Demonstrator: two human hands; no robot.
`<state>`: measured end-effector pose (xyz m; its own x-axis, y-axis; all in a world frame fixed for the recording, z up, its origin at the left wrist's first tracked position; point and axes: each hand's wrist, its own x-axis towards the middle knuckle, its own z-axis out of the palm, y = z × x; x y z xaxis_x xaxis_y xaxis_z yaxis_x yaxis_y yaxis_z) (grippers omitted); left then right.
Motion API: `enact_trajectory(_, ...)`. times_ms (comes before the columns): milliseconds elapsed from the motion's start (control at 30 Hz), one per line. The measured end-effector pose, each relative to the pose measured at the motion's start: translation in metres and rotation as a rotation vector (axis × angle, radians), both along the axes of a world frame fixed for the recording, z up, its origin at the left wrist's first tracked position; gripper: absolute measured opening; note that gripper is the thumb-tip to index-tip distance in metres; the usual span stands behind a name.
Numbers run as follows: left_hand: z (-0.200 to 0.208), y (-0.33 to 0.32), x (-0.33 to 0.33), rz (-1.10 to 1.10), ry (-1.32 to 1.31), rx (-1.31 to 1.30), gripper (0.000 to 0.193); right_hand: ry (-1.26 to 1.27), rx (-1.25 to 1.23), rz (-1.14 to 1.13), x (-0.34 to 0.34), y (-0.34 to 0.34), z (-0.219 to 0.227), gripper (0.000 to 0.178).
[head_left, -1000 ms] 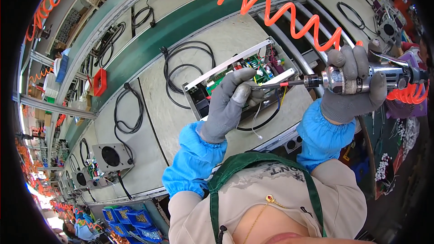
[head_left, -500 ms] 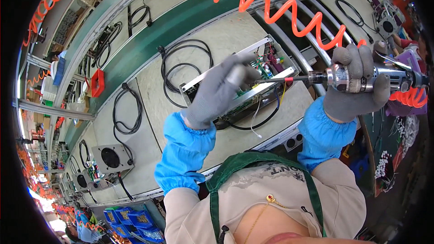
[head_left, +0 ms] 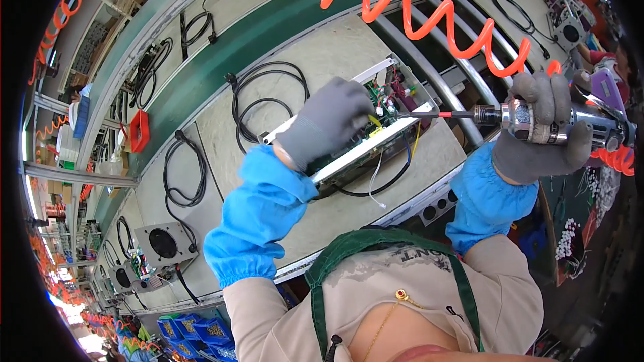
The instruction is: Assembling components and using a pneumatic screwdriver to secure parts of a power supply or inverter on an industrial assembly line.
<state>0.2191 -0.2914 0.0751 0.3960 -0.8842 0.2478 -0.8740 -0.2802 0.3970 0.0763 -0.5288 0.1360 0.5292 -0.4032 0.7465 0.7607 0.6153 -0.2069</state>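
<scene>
My gloved right hand (head_left: 547, 121) is wrapped round a silver air screwdriver (head_left: 570, 125) held level, its long thin bit pointing left. The bit's tip reaches over the near rail of an open electronic unit (head_left: 365, 151), close to the wires at its right end. My gloved left hand (head_left: 329, 121) is over the unit's middle, palm down, fingers curled into it. A yellow wire (head_left: 373, 121) shows beside its fingertips; what they pinch, if anything, is hidden. Green circuit boards and wires fill the unit, and a white lead (head_left: 380, 184) hangs from its near side.
An orange coiled air hose (head_left: 409, 17) spans the upper view. Beyond the worktop's right end lie metal rollers (head_left: 436, 70). A coiled black cable (head_left: 238, 104) lies behind the unit. Another unit with a fan (head_left: 163, 238) is at left, and blue bins (head_left: 201, 328) stand lower left.
My left hand has turned palm down, its fingers curling into the unit. My right hand and the screwdriver have shifted slightly right and down.
</scene>
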Motion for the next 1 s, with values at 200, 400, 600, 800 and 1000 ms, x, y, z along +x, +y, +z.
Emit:
enact_trajectory(200, 0.006, -0.007, 0.024, 0.521, 0.984, -0.499, 0.022, 0.014, -0.059, -0.125, 0.003, -0.012, 0.007, 0.049)
enact_trajectory(400, 0.008, -0.045, 0.038, 0.406, 0.581, -0.38, 0.029, -0.004, -0.163, -0.178, 0.028, -0.02, 0.013, 0.046)
enact_trajectory(600, -0.002, -0.06, 0.038, 0.427, 0.397, -0.247, 0.027, 0.116, -0.258, -0.305, 0.069, -0.012, 0.011, 0.042)
enact_trajectory(800, -0.012, -0.058, 0.047, 0.323, 0.3, -0.241, 0.029, 0.221, -0.338, -0.494, 0.083, 0.001, 0.005, 0.046)
enact_trajectory(1000, -0.004, -0.057, 0.046, 0.222, 0.429, -0.187, 0.029, 0.104, -0.301, -0.38, 0.097, -0.002, 0.001, 0.031)
